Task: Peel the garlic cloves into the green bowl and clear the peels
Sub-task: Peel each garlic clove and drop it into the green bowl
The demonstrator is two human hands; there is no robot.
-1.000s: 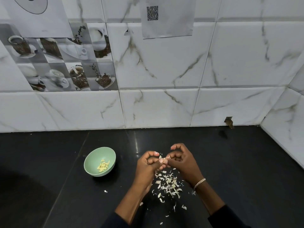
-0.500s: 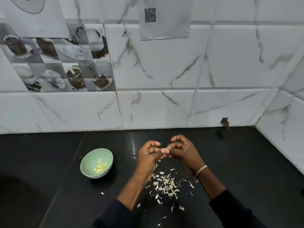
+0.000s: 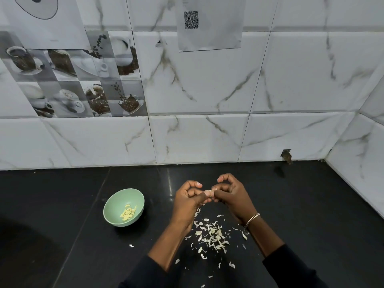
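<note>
A small pale garlic clove [image 3: 209, 193] is pinched between the fingertips of both hands above the black counter. My left hand [image 3: 188, 199] curls around its left end and my right hand [image 3: 231, 194] pinches its right end. Directly below the hands lies a scattered pile of white garlic peels [image 3: 212, 235]. The green bowl [image 3: 116, 206] stands to the left of my left hand and holds several peeled yellowish cloves [image 3: 128, 212].
The black counter [image 3: 301, 215] runs back to a white marble-tiled wall [image 3: 197, 138], which turns a corner at the right. A stray peel [image 3: 131, 245] lies in front of the bowl. A small dark hole [image 3: 286, 155] shows at the wall's base.
Both hands stay together on the clove with small finger movements. The view has shifted slightly, so bowl and peels sit a little differently in the frame.
</note>
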